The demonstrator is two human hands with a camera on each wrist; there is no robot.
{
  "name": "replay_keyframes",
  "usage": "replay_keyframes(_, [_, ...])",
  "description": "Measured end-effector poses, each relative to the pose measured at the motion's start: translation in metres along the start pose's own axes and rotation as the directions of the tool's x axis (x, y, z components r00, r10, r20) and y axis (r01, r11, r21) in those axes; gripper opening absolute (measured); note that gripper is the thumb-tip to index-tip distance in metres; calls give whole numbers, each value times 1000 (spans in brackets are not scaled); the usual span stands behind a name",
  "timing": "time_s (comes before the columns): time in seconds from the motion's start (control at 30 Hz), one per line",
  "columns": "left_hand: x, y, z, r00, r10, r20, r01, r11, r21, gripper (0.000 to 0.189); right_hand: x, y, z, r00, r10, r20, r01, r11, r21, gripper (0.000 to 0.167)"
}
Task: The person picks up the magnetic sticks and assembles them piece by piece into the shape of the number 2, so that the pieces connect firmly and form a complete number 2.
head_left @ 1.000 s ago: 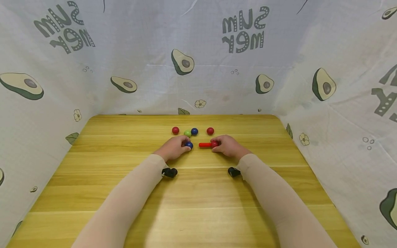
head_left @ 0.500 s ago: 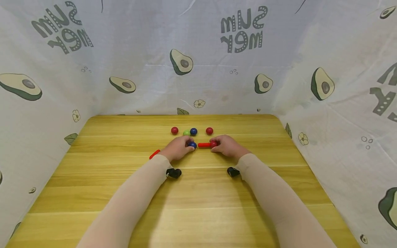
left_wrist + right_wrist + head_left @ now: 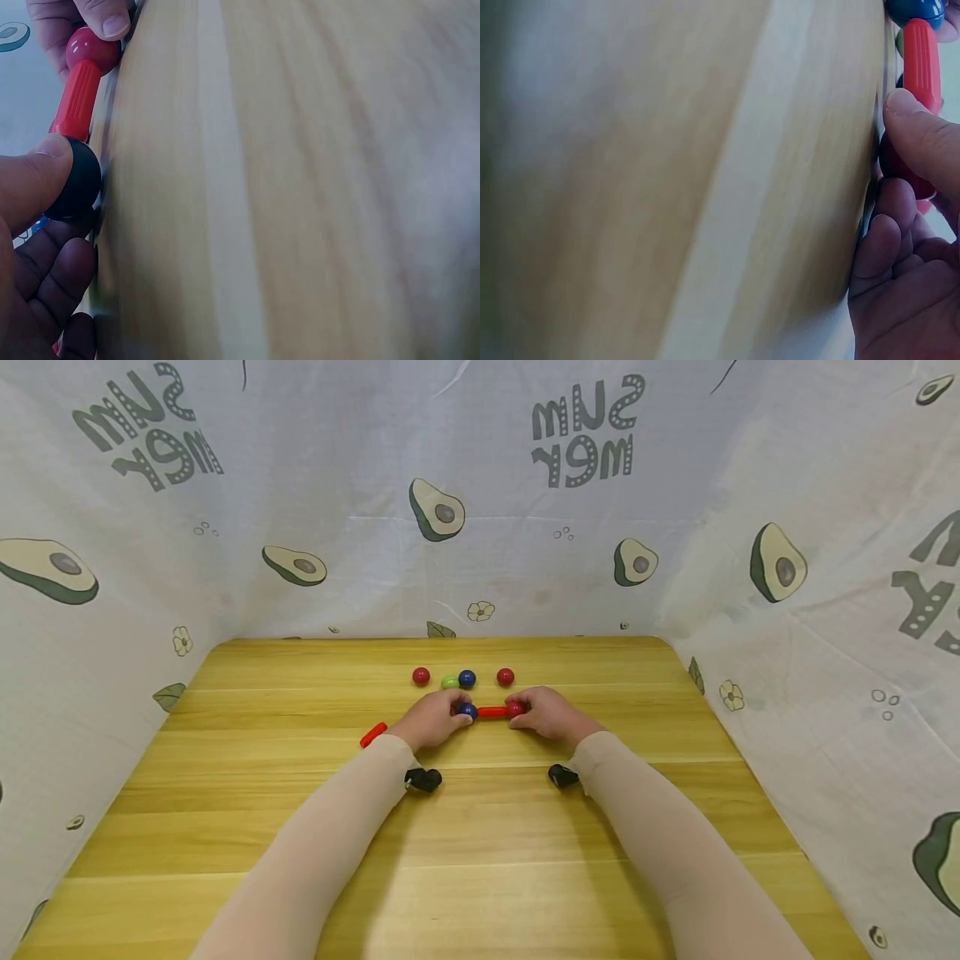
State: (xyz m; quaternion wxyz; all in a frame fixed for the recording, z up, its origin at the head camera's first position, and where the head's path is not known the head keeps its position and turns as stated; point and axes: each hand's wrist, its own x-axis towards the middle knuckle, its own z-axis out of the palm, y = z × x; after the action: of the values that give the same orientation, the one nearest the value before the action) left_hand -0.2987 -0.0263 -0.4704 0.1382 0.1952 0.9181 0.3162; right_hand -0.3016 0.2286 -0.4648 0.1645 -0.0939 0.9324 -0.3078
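My left hand (image 3: 432,718) pinches a blue ball (image 3: 468,711) between thumb and fingers, low over the table. Opposite it, my right hand (image 3: 551,712) grips a red ball (image 3: 515,708). Between the two balls lies a ribbed red rod (image 3: 492,712), one end at each ball. In the left wrist view the red rod (image 3: 77,97) meets the dark ball (image 3: 81,180) under my thumb. The right wrist view shows the rod (image 3: 922,64) running from the blue ball (image 3: 916,10) to my right thumb, which partly hides the red ball (image 3: 900,166).
Behind the hands sit a red ball (image 3: 421,677), a green ball (image 3: 450,682) beside a blue ball (image 3: 467,679), and another red ball (image 3: 506,677). A second red rod (image 3: 372,735) lies left of my left wrist. Printed cloth (image 3: 525,568) hangs around the wooden table (image 3: 480,860).
My left hand has moved right with the blue ball, closing the gap to the rod's left end. The second red rod has come into view behind that wrist. My right hand stays nearly still.
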Motion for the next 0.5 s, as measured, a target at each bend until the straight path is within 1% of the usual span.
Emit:
replay_keyframes(0.17, [-1, 1, 0, 1000, -2, 4, 2, 1000, 2, 38, -1, 0, 0, 1000, -6, 8, 6, 1000, -24, 53])
replay_keyframes(0.37, [-3, 3, -1, 1000, -3, 1, 3, 1000, -6, 35, -5, 0, -2, 998, -35, 44, 38, 997, -61, 56])
replay_keyframes(0.5, [-4, 4, -1, 1000, 1, 2, -1, 1000, -8, 33, -10, 1, -4, 997, -52, 64, 55, 998, -43, 55])
